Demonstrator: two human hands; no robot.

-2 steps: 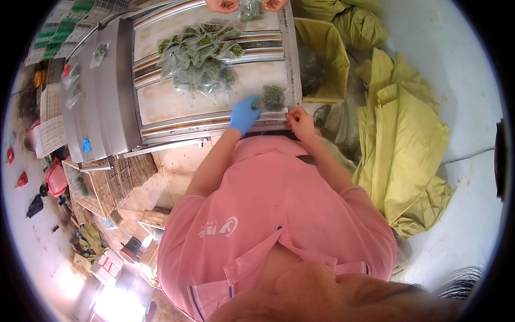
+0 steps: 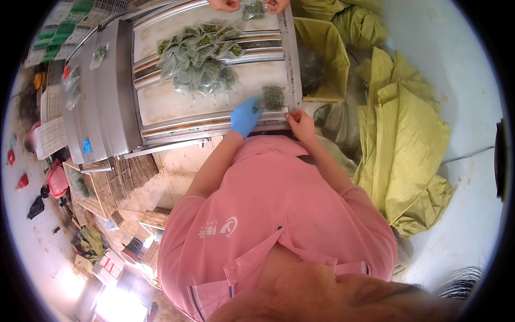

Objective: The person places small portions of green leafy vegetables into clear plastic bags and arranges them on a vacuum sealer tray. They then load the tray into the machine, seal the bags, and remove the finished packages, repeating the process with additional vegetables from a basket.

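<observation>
The small bag [image 2: 273, 97] I am watching lies on the near right part of the bench [image 2: 166, 107], close to the edge beside the wearer's body. It is clear plastic, squarish and plump, packed with small green pieces that look grainy and dull through the film. Its near side meets a pale strip along the bench edge, and I cannot tell whether that strip is plastic or part of the bench.

The left hand [image 2: 247, 116], in a blue glove, is at the bag's left side, fingers bent toward it; a bit of dark green shows at the fingertips, but I cannot tell whether they pinch the film or only touch it. The bare right hand [image 2: 300, 124] is just beyond the bag's near right corner, thumb and forefinger drawn close together; I cannot make out whether they grip anything thin.

Farther up, I see a pile of bags [image 2: 201, 64] with similar green filling, overlapping so much that I cannot count them. At the top, a co-worker's hands [image 2: 225, 5] flank another bag [image 2: 253, 9], all cut off by the upper border. The contents of the yellow tub [image 2: 335, 59] on the right are dark and unclear to me.
</observation>
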